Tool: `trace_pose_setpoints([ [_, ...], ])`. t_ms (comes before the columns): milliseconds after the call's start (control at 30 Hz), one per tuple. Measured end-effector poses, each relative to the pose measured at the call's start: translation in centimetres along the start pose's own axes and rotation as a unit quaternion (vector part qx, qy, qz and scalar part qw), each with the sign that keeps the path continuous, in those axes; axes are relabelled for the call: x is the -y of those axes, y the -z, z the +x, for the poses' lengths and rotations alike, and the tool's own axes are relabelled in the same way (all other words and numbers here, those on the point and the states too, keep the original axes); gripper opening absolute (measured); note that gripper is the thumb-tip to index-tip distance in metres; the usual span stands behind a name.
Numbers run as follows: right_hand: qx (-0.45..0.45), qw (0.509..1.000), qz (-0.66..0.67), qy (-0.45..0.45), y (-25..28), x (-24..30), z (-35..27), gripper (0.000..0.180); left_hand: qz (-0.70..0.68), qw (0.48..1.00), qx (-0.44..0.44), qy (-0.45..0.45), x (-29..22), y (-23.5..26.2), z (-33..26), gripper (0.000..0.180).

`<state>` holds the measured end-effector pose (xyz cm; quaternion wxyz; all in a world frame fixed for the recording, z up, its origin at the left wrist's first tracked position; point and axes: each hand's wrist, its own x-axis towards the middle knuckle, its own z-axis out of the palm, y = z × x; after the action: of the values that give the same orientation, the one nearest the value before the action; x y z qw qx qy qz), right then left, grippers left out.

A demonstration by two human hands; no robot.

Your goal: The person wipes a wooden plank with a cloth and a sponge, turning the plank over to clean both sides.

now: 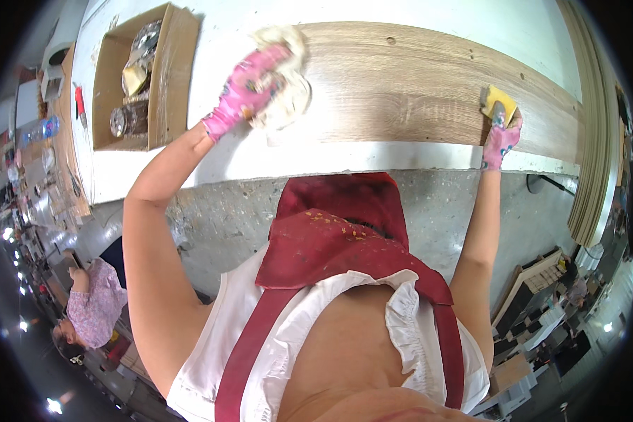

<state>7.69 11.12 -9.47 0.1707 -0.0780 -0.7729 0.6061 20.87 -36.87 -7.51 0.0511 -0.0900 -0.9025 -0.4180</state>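
Observation:
A long wood-grain board (401,88) with small holes along its far side lies flat on the white worktable (401,156). My left hand (246,91), in a patterned pink glove, grips a crumpled cream cloth (293,105) at the board's left end. The cloth hides that end of the board. Near the right end, my right hand (501,141), in a matching glove, holds a small yellow pad (501,100) against the wood, thumb on top. Whether the pad is a sponge or a sanding block I cannot tell.
On the table's left stands an open cardboard box (177,77) with tape rolls inside. A red-handled tool (79,98) lies beyond it. Long panels (592,169) are stacked at the right edge. A person in a patterned top (97,302) is at the lower left.

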Motion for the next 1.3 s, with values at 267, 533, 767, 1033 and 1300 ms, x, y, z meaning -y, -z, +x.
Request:
trace_pose_setpoints([
  [267,-0.020,0.998,0.065,-0.009,1.5,-5.5,2.6,0.042,-0.077,0.982,-0.028,0.171,3.5,0.3,7.3,0.040],
  [533,-0.011,0.999,-0.021,0.021,0.4,-4.2,1.9,0.042,-0.060,0.994,0.027,0.085,-5.5,-13.0,19.5,0.038],
  [767,0.006,0.974,-0.213,0.076,3.2,-5.6,3.3,0.053,-0.124,0.970,0.046,0.203,-1.8,-4.2,12.9,0.042],
  [1033,-0.075,0.997,0.001,-0.027,15.4,-7.5,17.2,0.042,-0.220,0.939,0.042,0.262,0.6,-3.9,12.4,0.038],
  [1300,0.042,0.998,0.046,-0.018,15.5,-9.6,15.7,0.056,-0.189,0.964,0.083,0.168,-15.1,-28.6,34.0,0.041],
])
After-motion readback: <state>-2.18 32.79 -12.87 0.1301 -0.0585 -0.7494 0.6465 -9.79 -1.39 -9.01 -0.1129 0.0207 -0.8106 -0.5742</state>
